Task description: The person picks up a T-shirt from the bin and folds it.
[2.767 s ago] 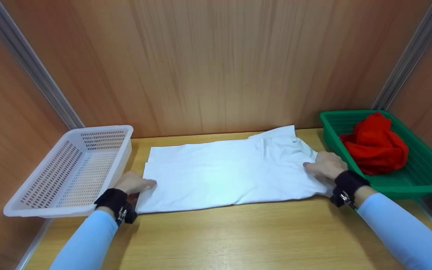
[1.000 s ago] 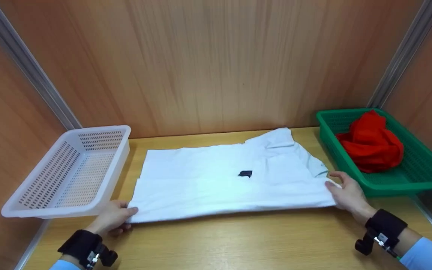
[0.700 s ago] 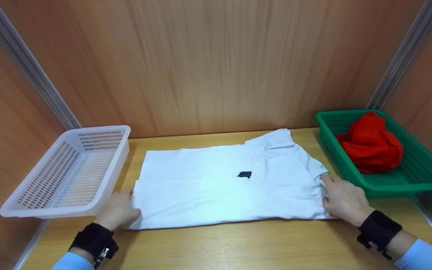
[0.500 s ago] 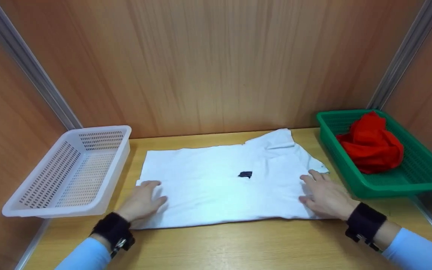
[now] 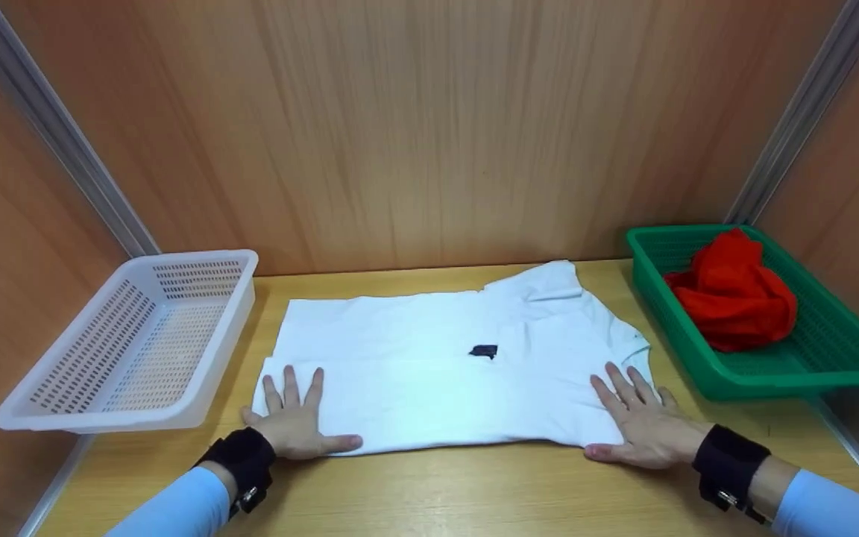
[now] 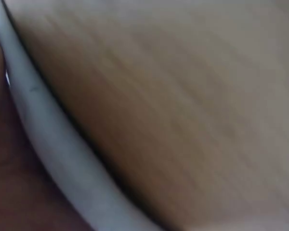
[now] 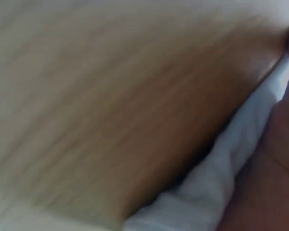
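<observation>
- Wrist views blurry; can't see under left hand point(image 5: 291, 429) or right hand point(image 5: 646, 432). Blue sleeves point(image 5: 180, 507) cut off by frame.
- Left fingers straight, splayed on left end of white garment point(image 5: 414, 395); right fingers same, right end.
- Garment lies folded mid tabletop point(image 5: 437, 492); dark mark point(image 5: 484, 350) too small to read.
- White basket point(image 5: 150, 358) beside left end, green basket point(image 5: 743, 384) holding red cloth point(image 5: 735, 298) beside right; both limit sideways room. Back wall point(image 5: 429, 134) behind.
- Tabletop strip runs between garment's near edge and frame bottom.
</observation>
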Demonstrator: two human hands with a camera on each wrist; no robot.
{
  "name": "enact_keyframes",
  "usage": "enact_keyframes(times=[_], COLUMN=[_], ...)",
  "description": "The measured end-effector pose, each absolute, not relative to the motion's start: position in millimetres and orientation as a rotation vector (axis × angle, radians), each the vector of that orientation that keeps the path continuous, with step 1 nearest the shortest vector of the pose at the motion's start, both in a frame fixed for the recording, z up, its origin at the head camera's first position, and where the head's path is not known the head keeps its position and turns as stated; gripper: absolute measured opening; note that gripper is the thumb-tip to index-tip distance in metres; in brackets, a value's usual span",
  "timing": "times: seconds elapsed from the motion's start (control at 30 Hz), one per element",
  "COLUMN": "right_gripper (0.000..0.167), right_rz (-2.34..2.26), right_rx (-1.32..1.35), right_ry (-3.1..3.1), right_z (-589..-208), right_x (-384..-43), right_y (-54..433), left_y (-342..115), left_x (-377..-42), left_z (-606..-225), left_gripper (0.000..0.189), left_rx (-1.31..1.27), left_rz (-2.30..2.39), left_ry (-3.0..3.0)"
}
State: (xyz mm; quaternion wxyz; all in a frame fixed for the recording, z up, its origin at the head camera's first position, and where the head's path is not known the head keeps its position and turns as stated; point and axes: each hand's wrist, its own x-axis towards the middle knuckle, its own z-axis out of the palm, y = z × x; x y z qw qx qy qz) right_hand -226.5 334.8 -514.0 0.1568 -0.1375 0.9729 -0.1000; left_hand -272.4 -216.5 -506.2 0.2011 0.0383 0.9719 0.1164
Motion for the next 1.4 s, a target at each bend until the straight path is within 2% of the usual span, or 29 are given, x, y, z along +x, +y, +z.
enact_keyframes(times=[0.23, 0.93, 1.0, 1.1, 1.13, 1.23, 1.3, 1.37, 1.4], right_gripper=[0.126, 0.127, 0.115, 0.083, 0.068, 0.044, 0.038, 0.041, 0.037], right_rz=[-0.249, -0.231, -0.302, -0.422, -0.437, -0.386, -0.31, -0.276, -0.271], right_rx=[-0.344, -0.348, -0.351, -0.425, -0.44, -0.394, -0.258, -0.119, -0.083], right_ry=[2.73, 2.666, 2.674, 2.758, 2.81, 2.959, 2.999, 2.98, 2.965], right_z=[-512.5, -505.7, -502.7, -493.9, -490.4, -478.7, -472.9, -470.1, -470.3], right_x=[-222.0, -200.7, -200.4, -210.3, -216.5, -237.9, -253.7, -267.4, -273.9], right_y=[331.1, 329.1, 332.1, 339.9, 342.4, 348.7, 349.0, 347.6, 347.0], left_y=[-222.0, -224.8, -223.5, -221.5, -220.8, -217.8, -215.6, -213.5, -212.6], left_x=[-266.0, -238.1, -236.5, -238.0, -238.8, -240.8, -243.2, -245.2, -246.7], left_z=[-513.3, -511.0, -510.0, -507.4, -505.8, -501.2, -500.4, -501.7, -503.1], left_gripper=[0.166, 0.164, 0.164, 0.166, 0.166, 0.165, 0.158, 0.153, 0.151], left_rx=[0.086, 0.054, 0.065, 0.072, 0.085, 0.138, 0.169, 0.177, 0.172], left_rz=[0.324, 0.347, 0.347, 0.321, 0.318, 0.34, 0.375, 0.401, 0.404], left_ry=[2.707, 2.699, 2.692, 2.679, 2.683, 2.702, 2.706, 2.706, 2.702])
